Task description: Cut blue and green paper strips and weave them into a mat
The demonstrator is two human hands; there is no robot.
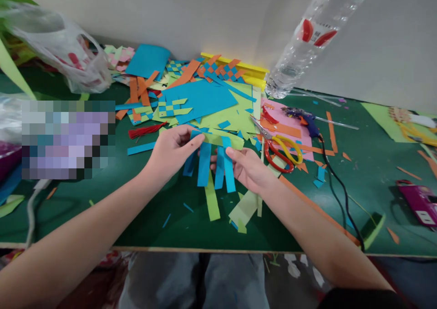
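My left hand (172, 152) pinches the top left end of a paper piece (213, 156) made of blue strips hanging from a light green strip. My right hand (247, 168) holds the same piece from below and at the right, thumb on a blue strip. The blue strips dangle toward me over the green table (358, 181). Loose light green strips (244, 206) lie on the table just under the hands.
A heap of cut blue, orange and green paper and woven squares (191, 90) lies behind the hands. Red-and-yellow scissors (282, 147), a blue glue gun (307, 120) with black cord, a clear plastic bottle (307, 36), a plastic bag (58, 49) and a purple device (421, 202) surround them.
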